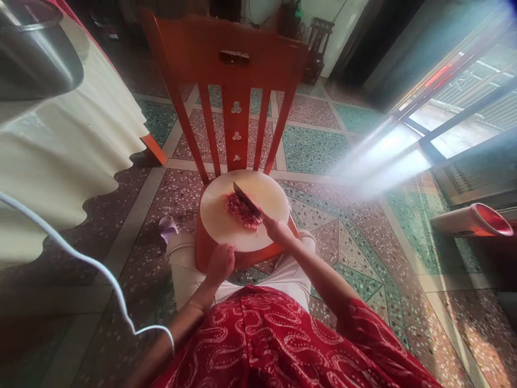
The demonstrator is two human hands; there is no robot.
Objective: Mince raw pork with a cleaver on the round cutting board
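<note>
Surface: round pale wooden chopping board (226, 215), lying flat on the seat of an orange-red wooden chair (236, 59) with a slatted back; the board covers most of the seat and overhangs it slightly at the near rim.

On the board: heap of minced pink-red meat (241, 211), a little right of centre, well in from every edge. Bare board remains to the left and along the near side.

Right hand (277, 229): fingers closed around the handle of a dark-bladed kitchen knife (246, 198); the blade slants up and left across the top of the meat heap, its tip over the board's far half.

Left hand (220, 263): resting on the near rim of the board, fingers curled over the edge — gripping the rim, clear of the meat.

Room: terrazzo floor (347, 226) in speckled pink and green panels with pale borders. To the left, a table draped in a scalloped cream cloth (68, 151), carrying a steel vessel (36, 54) at its corner. A white cable (81, 258) trails across the left foreground. At right, a window grille with strong glare and a red-and-white cylinder (472, 220) lying on the floor — well apart from the chair. Open floor lies on both sides of the chair.
</note>
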